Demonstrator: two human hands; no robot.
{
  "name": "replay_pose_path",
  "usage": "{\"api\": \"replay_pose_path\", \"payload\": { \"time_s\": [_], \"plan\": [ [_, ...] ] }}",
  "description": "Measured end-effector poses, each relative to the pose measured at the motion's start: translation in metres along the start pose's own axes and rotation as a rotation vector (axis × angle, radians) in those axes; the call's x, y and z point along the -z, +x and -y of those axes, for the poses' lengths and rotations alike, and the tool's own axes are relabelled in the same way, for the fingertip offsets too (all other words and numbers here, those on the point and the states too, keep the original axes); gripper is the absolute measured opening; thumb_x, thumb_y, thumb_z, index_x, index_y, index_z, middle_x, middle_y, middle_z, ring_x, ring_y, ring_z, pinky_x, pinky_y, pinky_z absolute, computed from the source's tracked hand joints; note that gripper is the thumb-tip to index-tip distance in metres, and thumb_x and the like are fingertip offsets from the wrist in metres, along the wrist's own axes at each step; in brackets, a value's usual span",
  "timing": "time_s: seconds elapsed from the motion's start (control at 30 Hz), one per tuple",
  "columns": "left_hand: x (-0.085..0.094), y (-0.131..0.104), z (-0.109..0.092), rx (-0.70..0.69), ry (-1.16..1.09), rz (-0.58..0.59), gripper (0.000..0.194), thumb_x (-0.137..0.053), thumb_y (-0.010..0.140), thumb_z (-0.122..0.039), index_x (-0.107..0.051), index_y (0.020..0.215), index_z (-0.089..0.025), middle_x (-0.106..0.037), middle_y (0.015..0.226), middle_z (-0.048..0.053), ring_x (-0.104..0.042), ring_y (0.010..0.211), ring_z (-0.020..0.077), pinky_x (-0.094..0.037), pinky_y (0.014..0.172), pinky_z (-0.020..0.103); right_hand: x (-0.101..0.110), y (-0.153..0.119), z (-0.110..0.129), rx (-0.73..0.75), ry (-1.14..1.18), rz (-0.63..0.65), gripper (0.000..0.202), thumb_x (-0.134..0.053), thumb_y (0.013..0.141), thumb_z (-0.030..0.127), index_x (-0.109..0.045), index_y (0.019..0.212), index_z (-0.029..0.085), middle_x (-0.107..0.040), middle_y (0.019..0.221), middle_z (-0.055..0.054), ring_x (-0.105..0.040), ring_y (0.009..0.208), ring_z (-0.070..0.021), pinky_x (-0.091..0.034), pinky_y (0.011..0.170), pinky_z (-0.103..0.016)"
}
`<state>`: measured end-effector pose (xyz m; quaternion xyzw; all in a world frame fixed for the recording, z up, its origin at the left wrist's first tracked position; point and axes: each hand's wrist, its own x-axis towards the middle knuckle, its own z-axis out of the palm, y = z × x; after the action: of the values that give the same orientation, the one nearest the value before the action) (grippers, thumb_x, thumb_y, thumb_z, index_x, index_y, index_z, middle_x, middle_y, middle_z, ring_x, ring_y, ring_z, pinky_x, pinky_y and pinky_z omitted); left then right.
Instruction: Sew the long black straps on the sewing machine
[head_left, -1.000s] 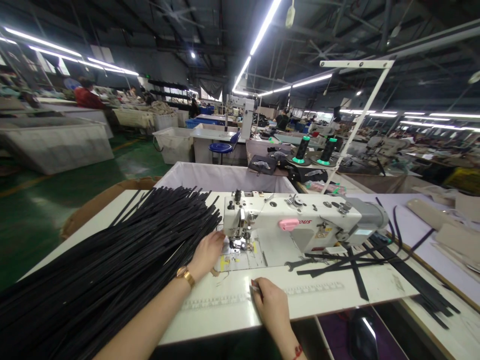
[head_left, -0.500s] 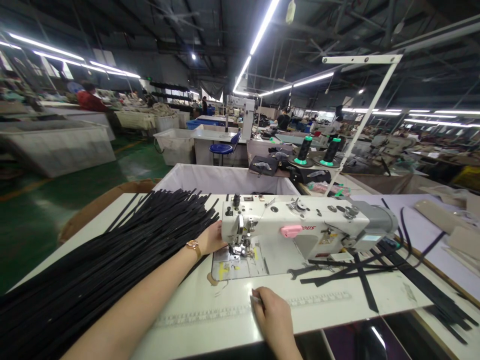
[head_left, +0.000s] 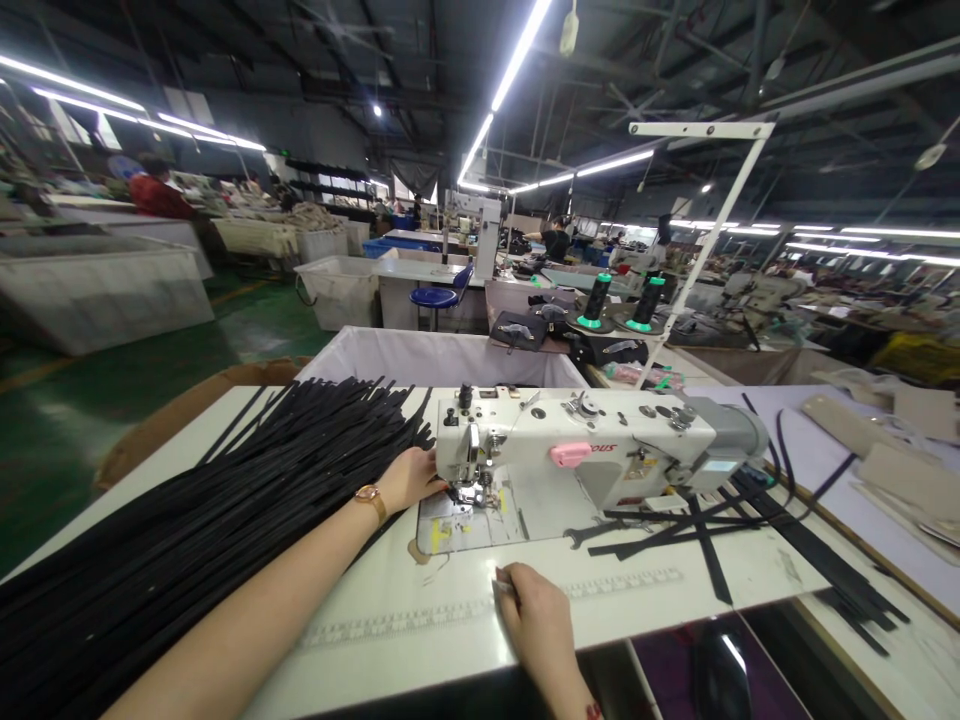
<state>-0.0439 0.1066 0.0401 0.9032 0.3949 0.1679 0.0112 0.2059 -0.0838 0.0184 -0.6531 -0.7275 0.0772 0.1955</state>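
Note:
A white sewing machine (head_left: 540, 425) with a pink piece on its arm stands at the centre of the table. My left hand (head_left: 411, 480), with a watch on the wrist, reaches behind the needle area at the machine's left end; its fingertips are partly hidden, and what they hold cannot be made out. A large bundle of black strips (head_left: 225, 510) lies beside and under my left forearm. My right hand (head_left: 534, 600) rests closed near the table's front edge, pinching a small metallic tool (head_left: 504, 586) over the printed ruler (head_left: 405, 622).
A wrench (head_left: 592, 532) and loose black strips (head_left: 709, 550) lie right of the needle plate. Behind the machine are a lined bin (head_left: 450, 358) and two black thread cones (head_left: 596, 300). People work farther back.
The camera view has shifted slightly, so the scene sits a little farther left. Both hands keep nearly the same places by the machine and ruler.

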Motion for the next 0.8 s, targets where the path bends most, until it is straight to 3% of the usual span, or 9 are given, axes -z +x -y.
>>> {"api": "replay_pose_path", "payload": {
  "time_s": [0.23, 0.4, 0.6, 0.7, 0.8],
  "plan": [
    [0.000, -0.023, -0.007, -0.061, 0.097, 0.094, 0.035, -0.045, 0.098, -0.039, -0.067, 0.080, -0.019, -0.066, 0.082, 0.006, -0.062, 0.072, 0.0195, -0.044, 0.069, 0.030, 0.000, -0.001, 0.000, 0.012, -0.009, -0.018, 0.019, -0.045, 0.092, 0.023, -0.059, 0.078, 0.023, -0.069, 0.072, 0.001, -0.065, 0.067, -0.0155, -0.032, 0.059, -0.027],
    [-0.005, -0.045, -0.017, -0.097, 0.107, 0.071, 0.030, -0.040, 0.099, -0.025, -0.066, 0.086, -0.018, -0.065, 0.086, 0.009, -0.061, 0.077, 0.0204, -0.044, 0.070, 0.033, 0.000, -0.001, 0.000, 0.009, 0.010, -0.009, 0.017, -0.046, 0.091, 0.021, -0.060, 0.081, 0.023, -0.070, 0.074, 0.001, -0.065, 0.068, -0.0159, -0.033, 0.060, -0.026],
    [-0.002, -0.049, -0.020, -0.088, 0.106, 0.071, 0.026, -0.040, 0.098, -0.016, -0.065, 0.093, -0.018, -0.066, 0.090, 0.008, -0.062, 0.080, 0.0213, -0.044, 0.071, 0.033, 0.001, -0.001, 0.000, 0.002, 0.025, 0.001, 0.017, -0.046, 0.090, 0.020, -0.061, 0.082, 0.023, -0.071, 0.077, 0.000, -0.066, 0.071, -0.0160, -0.034, 0.061, -0.025],
    [-0.001, -0.053, -0.035, -0.078, 0.149, 0.112, 0.024, -0.041, 0.094, -0.009, -0.064, 0.095, -0.017, -0.066, 0.092, 0.009, -0.063, 0.081, 0.0229, -0.045, 0.072, 0.034, 0.000, -0.001, 0.000, -0.007, 0.010, -0.004, 0.018, -0.046, 0.091, 0.021, -0.061, 0.081, 0.023, -0.071, 0.076, 0.000, -0.066, 0.070, -0.0164, -0.033, 0.061, -0.026],
    [-0.002, -0.057, -0.062, -0.043, 0.192, 0.177, 0.022, -0.045, 0.089, -0.004, -0.064, 0.089, -0.014, -0.066, 0.088, 0.011, -0.063, 0.080, 0.0256, -0.047, 0.072, 0.037, -0.001, -0.001, 0.000, -0.008, 0.002, -0.001, 0.017, -0.046, 0.090, 0.020, -0.061, 0.081, 0.023, -0.070, 0.075, 0.000, -0.066, 0.069, -0.0166, -0.033, 0.060, -0.027]
  ]
}}
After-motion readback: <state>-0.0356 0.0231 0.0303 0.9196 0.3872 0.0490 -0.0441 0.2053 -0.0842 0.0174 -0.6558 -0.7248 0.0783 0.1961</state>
